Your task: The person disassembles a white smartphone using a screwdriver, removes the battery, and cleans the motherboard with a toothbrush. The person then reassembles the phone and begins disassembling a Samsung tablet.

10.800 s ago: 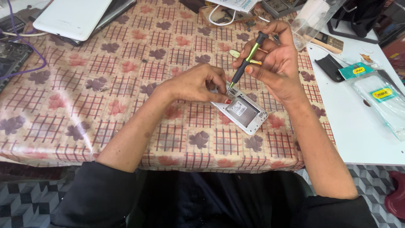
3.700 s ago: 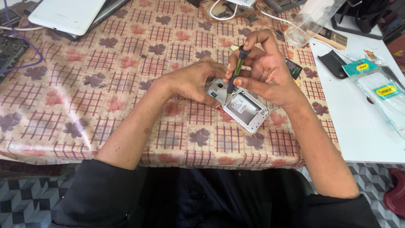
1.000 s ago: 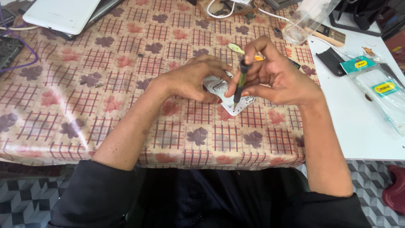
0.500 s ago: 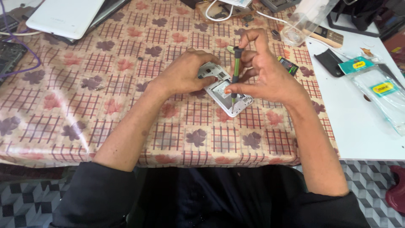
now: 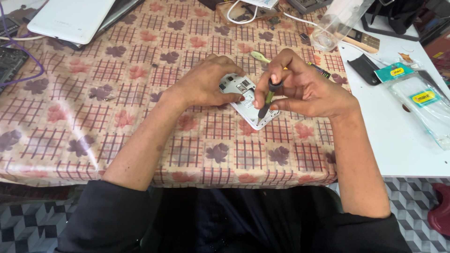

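From the head camera, a small white opened phone with its back cover off lies flat on the counter, which is covered by a beige plastic cloth printed with red checks and brown flowers. It sits near the middle of the cloth, directly under both hands.

The left hand rests palm-down over the phone's upper left part, fingers curled and pressing on it, pinning it against the cloth rather than gripping it.

The right hand is closed around a slim green-and-black precision screwdriver, pinched between thumb and fingers and held nearly upright, its tip set down on the exposed inner face of the phone.

The phone looks light, stiff and thin, with delicate exposed parts; it would likely slide on the smooth plastic cloth, so it is best held by its outer edges and frame, not by the bare inside. The screwdriver is light and rigid, best taken by its barrel.

Around them: a white flat tablet-like device at the far left, and clear plastic packets with teal labels on a white surface to the right.
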